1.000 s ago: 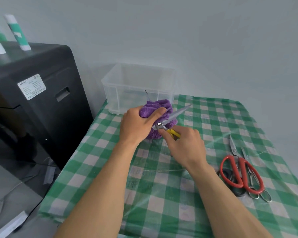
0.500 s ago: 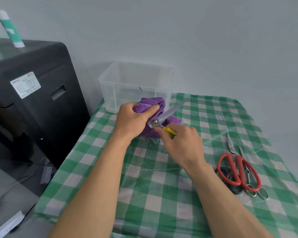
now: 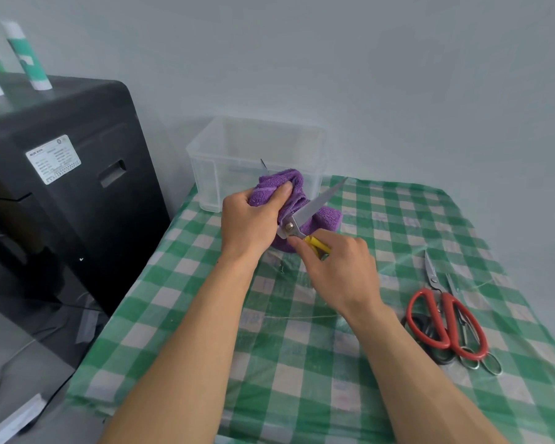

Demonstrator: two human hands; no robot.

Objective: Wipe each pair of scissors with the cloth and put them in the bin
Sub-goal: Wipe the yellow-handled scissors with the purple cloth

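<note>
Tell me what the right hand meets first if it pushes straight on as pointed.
Most likely the bunched purple terry cloth gripped by the left hand, just ahead of the right hand holding the yellow-handled steel scissors. The clear plastic bin stands farther back; depth is unclear.

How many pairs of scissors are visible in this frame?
4 for sure: a yellow-handled pair in the right hand; red-handled, all-metal and black-handled pairs piled at the table's right. A thin tip showing in the bin may be a fifth, mostly hidden.
</note>
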